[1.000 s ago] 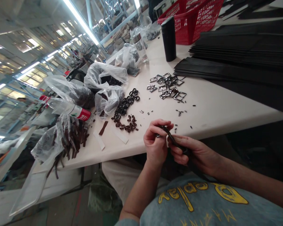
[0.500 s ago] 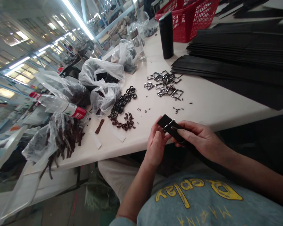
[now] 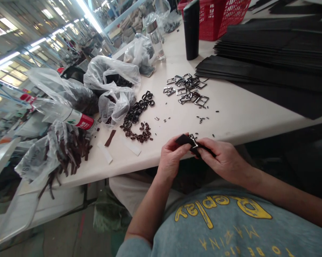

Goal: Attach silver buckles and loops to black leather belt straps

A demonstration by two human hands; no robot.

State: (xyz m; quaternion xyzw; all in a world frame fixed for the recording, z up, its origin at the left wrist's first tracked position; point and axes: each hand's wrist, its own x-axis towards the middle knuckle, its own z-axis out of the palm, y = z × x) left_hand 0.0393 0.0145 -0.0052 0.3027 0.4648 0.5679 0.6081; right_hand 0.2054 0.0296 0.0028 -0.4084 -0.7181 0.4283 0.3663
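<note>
Left hand (image 3: 171, 157), right hand (image 3: 222, 159) pinching black strap (image 3: 184, 140), buckle (image 3: 193, 140)

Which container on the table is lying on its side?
The clear plastic bottle with the red label, lying among the bags at left. The black flask and the clear metal-capped bottle stand upright.

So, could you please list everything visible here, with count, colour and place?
strap: one, black, held in both hands
buckle: one, silver, on the strap
buckles: a pile, silver, table centre
loops: many, dark, beside the bags
bags: several, clear plastic, table left
flask: one, black, upright, far side
basket: one, red, behind the flask
sheets: a stack, black, table right
table: one, white
left hand: grips the strap's end
right hand: grips the strap
</note>
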